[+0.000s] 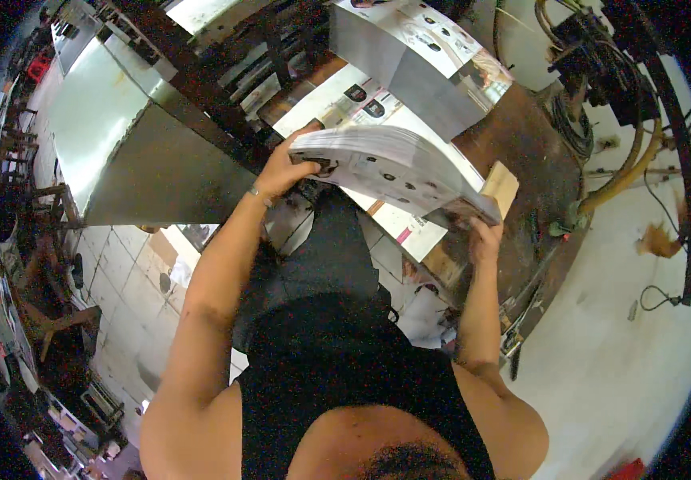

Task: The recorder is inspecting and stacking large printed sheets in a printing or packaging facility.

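Between my hands a thick stack of printed sheets (pixel 389 164) bows upward in the middle. My left hand (pixel 288 166) grips its left end, with the thumb on the printed face and fingers behind. At the lower right end, my right hand (pixel 485 238) is closed on the stack's corner. Below it, a flat printed sheet (pixel 413 232) lies on the brown work table (pixel 533 148), partly hidden by the stack. Just past my right hand sits a small tan block (pixel 501 188).
A tall pile of printed sheets (pixel 433 88) stands at the table's far side. To the left is a large metal-topped surface (pixel 161 168). Cables and hoses (pixel 621 172) hang along the white wall at right. Tiled floor (pixel 117 276) shows at lower left.
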Tool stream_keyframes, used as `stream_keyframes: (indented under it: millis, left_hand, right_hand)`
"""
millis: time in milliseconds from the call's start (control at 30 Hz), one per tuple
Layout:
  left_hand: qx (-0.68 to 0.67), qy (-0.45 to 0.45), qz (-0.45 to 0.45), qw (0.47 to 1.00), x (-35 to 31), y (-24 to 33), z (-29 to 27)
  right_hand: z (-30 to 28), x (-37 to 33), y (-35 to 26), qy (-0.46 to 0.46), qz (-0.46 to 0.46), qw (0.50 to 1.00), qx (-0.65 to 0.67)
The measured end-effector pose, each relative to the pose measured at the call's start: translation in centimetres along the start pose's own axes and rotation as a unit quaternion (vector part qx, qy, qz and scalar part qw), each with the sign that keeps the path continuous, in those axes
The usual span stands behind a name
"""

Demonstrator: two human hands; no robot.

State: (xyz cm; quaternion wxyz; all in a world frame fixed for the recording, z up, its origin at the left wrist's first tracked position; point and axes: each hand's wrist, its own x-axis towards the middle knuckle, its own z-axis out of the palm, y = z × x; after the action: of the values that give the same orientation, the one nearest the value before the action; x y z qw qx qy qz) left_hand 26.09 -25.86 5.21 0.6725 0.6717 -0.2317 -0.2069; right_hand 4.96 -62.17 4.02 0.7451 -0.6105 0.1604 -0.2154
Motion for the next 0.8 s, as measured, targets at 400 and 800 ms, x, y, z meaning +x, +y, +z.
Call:
stream_keyframes:
  millis: [400, 800]
  left_hand:
    - [-0.003, 0.071, -0.082, 0.994, 4.5, -3.4, -1.1]
    - [-0.022, 0.016, -0.009, 1.000, 4.1, -2.1, -1.1]
  right_hand:
    - [1.1, 2.5, 1.5, 0.027, 0.010, 1.000, -0.013]
    - [1.0, 2.6, 0.4, -0.033, 0.008, 0.998, -0.045]
